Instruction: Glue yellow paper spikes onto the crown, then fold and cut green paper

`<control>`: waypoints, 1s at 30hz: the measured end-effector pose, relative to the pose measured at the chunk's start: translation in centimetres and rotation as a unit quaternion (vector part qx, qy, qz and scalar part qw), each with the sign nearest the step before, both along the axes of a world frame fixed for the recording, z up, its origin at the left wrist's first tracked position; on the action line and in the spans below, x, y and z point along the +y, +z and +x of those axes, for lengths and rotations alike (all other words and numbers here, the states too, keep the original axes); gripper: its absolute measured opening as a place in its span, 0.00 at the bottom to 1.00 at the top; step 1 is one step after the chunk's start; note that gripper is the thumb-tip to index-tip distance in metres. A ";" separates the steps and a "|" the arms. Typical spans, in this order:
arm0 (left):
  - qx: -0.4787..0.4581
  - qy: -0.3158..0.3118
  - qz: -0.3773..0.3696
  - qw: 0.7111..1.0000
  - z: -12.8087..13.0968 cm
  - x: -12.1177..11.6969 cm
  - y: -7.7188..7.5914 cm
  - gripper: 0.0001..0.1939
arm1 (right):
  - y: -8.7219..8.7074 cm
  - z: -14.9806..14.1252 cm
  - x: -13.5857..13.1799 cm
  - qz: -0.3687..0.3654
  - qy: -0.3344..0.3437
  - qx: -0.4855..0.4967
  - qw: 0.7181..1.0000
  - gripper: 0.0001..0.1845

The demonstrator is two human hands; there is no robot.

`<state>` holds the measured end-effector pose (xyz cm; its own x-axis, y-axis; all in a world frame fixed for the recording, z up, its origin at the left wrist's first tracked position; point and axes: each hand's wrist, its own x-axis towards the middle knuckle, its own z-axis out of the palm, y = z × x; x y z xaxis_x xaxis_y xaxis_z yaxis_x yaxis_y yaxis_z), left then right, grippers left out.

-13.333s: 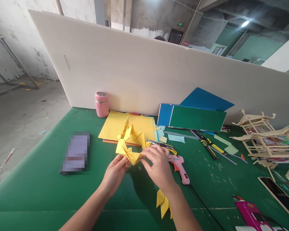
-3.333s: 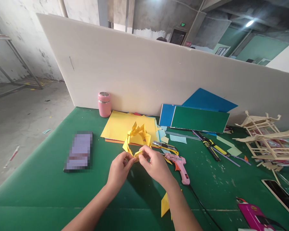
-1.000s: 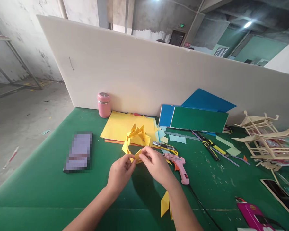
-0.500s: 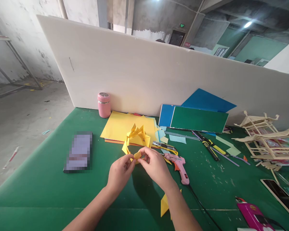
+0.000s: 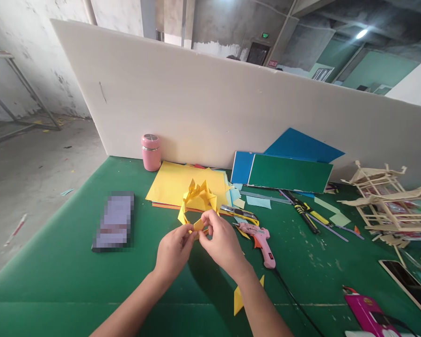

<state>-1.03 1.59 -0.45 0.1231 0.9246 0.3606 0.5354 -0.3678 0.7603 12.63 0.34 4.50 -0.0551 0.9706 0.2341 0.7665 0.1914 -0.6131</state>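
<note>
A ring of folded yellow paper [image 5: 199,196], with pointed tips standing up along its far side, is held above the green table. My left hand [image 5: 173,248] pinches its near left part between thumb and fingers. At the near edge, a small folded flap [image 5: 198,225] shows between both hands, and my right hand [image 5: 220,241] has its thumb and forefinger closed on the paper there. The fingers cover part of the ring's near side. Loose folded yellow pieces [image 5: 239,300] lie by my right forearm, which partly hides them.
Right of my hands lie a pink glue gun [image 5: 261,239] with a black cord and a utility knife [image 5: 238,212]. Behind are yellow paper sheets [image 5: 171,180] and a pink flask [image 5: 151,152]. A phone [image 5: 115,220] lies left; a wooden stick model [image 5: 389,196] stands right.
Earlier, my hands held the ring more open and higher. Over the last second my right fingers have shifted on the near flap, which has tilted; the ring has moved slightly left.
</note>
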 end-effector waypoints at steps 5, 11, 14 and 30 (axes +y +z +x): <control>-0.004 -0.006 0.000 1.000 -0.1 0.2 -0.2 0.10 | -0.1 -0.2 0.0 -0.008 -0.005 0.012 1.000 0.10; -0.029 -0.012 0.007 0.999 -0.1 0.2 0.0 0.09 | -0.3 0.2 0.3 -0.002 -0.021 0.020 1.000 0.12; -0.069 0.002 0.022 0.997 -0.2 0.1 0.1 0.07 | -0.2 0.9 0.3 -0.008 -0.019 0.016 1.000 0.14; -0.090 0.007 0.060 0.994 -0.8 1.6 -1.4 0.16 | 4.0 0.1 2.9 -0.080 0.058 -0.009 0.995 0.12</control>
<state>-1.81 3.16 -1.84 0.0334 0.8747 0.4835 0.4008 -0.4549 0.7953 12.75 3.23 8.46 -0.1726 0.9822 0.0747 0.7564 0.1807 -0.6287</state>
